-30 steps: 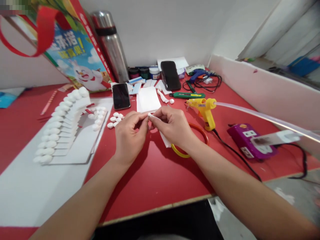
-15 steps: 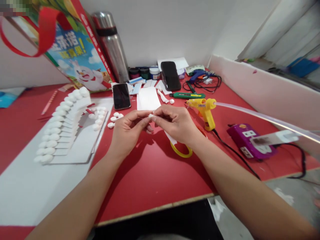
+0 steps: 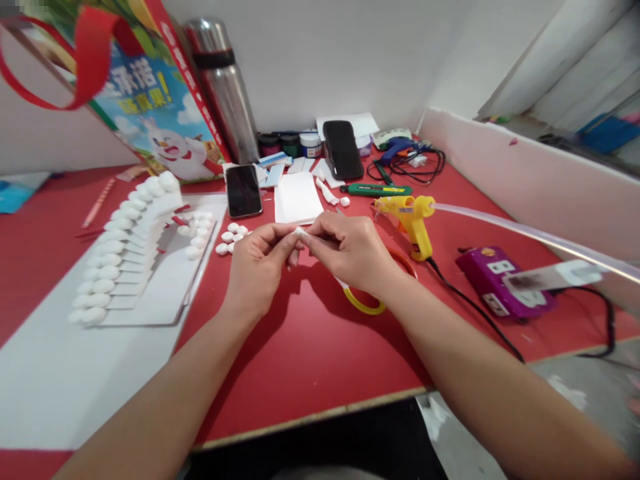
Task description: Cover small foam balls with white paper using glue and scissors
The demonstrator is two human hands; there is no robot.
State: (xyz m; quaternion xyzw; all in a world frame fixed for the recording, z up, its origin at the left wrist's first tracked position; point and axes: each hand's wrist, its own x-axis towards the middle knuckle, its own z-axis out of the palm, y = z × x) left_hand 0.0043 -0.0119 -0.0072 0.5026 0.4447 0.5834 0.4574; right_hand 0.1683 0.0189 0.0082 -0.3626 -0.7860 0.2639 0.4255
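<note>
Between the fingertips of both hands is a small piece of white clay, mostly covered by the fingers. My left hand pinches it from the left, and my right hand pinches it from the right. Several white clay balls lie on the table beside my left hand. Partly beneath my right hand and wrist are scissors with a yellow and orange handle. Farther left stands a white board model with a stepped row of white oval pieces along it.
A yellow glue gun with a long clear stick lies to the right, its cable running past a purple box. Behind my hands are white paper, a green cutter and two phones. A steel flask and gift bag stand at the back left.
Both hands stay together at nearly the same spot, with the fingers slightly shifted around the white clay. More of the scissors' handle shows beside my right hand.
</note>
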